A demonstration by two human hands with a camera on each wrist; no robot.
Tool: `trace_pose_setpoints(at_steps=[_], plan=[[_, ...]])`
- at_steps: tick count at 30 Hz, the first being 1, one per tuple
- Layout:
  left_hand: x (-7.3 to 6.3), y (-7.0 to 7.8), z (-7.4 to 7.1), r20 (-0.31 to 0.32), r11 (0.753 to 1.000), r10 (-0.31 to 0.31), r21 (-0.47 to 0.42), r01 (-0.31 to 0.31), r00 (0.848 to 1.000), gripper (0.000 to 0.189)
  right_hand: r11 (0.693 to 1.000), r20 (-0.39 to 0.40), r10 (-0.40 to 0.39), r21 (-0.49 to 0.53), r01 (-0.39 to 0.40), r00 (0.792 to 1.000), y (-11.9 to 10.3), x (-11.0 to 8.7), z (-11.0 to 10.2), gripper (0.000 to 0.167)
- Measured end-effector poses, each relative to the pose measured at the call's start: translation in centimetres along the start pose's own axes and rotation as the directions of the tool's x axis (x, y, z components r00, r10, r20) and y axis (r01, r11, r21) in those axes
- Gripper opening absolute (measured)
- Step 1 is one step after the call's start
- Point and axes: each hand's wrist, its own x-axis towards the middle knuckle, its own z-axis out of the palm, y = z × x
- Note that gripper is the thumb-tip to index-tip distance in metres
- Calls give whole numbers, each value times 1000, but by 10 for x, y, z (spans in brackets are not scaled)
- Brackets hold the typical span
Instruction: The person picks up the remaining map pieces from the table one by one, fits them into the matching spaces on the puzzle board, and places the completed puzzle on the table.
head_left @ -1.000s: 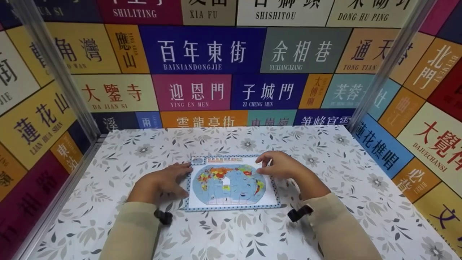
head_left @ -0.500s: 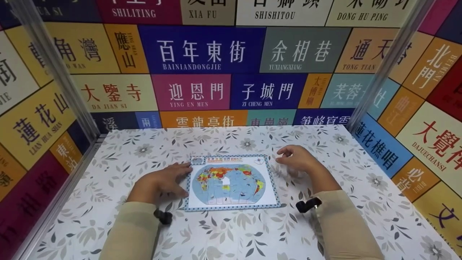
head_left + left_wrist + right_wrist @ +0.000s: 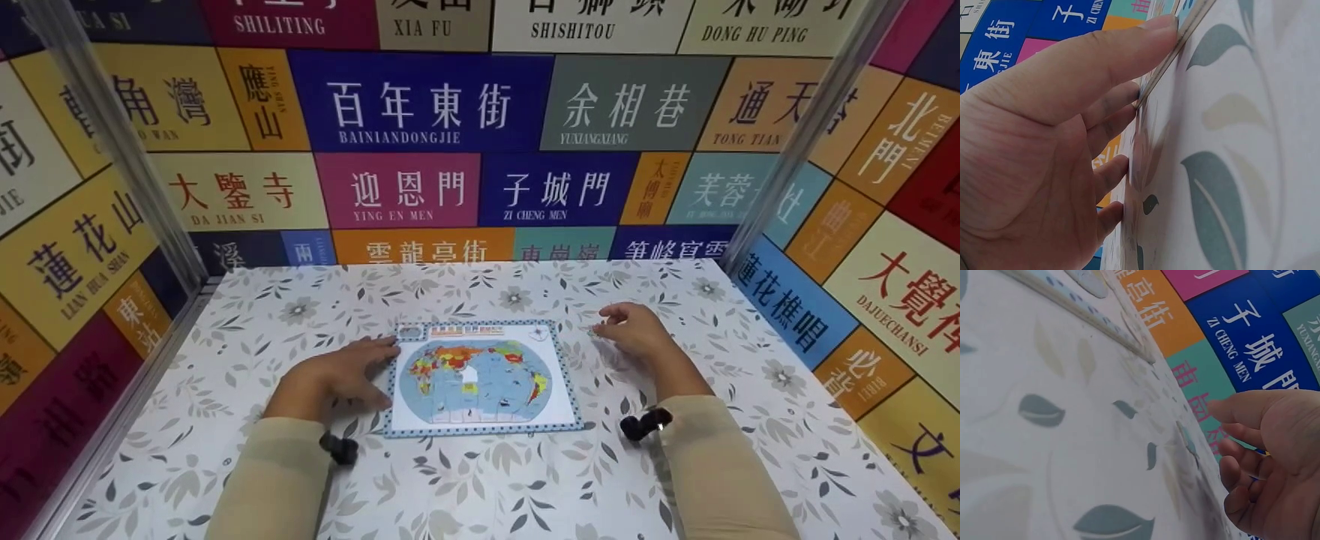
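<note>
A world-map jigsaw board (image 3: 562, 390) with a blue dotted border lies flat on the table in the head view. A white patch (image 3: 469, 374) shows near the middle of its map. My left hand (image 3: 337, 375) is at the board's left edge, fingers extended. In the left wrist view its thumb (image 3: 1145, 48) meets the board's edge (image 3: 1185, 36). My right hand (image 3: 634, 330) hovers to the right of the board, fingers loosely bent, with nothing visible in its grasp. Near its fingertips in the right wrist view is a thin pale blue-green shape (image 3: 1188, 443) at the table surface.
White tablecloth (image 3: 300, 480) with grey leaves and flowers covers the table. Coloured panels with large characters (image 3: 420, 105) rise behind it and at both sides. Metal posts (image 3: 780, 165) stand at the back corners. A small black device (image 3: 341, 450) sits at each cuff.
My right hand has drawn away from the board's upper right corner, moving right over the tablecloth and uncovering that corner. The left hand and the board have stayed put.
</note>
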Motion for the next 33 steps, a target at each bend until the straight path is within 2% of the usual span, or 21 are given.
trace_pose_setpoints(at_steps=[4,7,14,20,27,33], plan=[[0,1,0,4,1000,-6,-10,6,1000,102,1000,-6,3,-4,-3,1000,4,2,5,52],[0,1,0,5,1000,-9,-15,9,1000,102,1000,27,28,2,-28,999,7,4,7,54],[-1,2,0,2,998,-31,-49,31,1000,103,996,76,13,-87,-7,997,8,5,9,60],[-1,1,0,1,1000,-7,5,7,1000,102,994,79,30,-109,-21,996,9,6,10,59],[1,-3,-1,1,989,87,120,-87,996,98,991,76,7,-135,3,997,9,6,10,55],[2,-4,-1,0,987,83,136,-83,997,98,991,60,4,-133,4,998,9,6,11,51]])
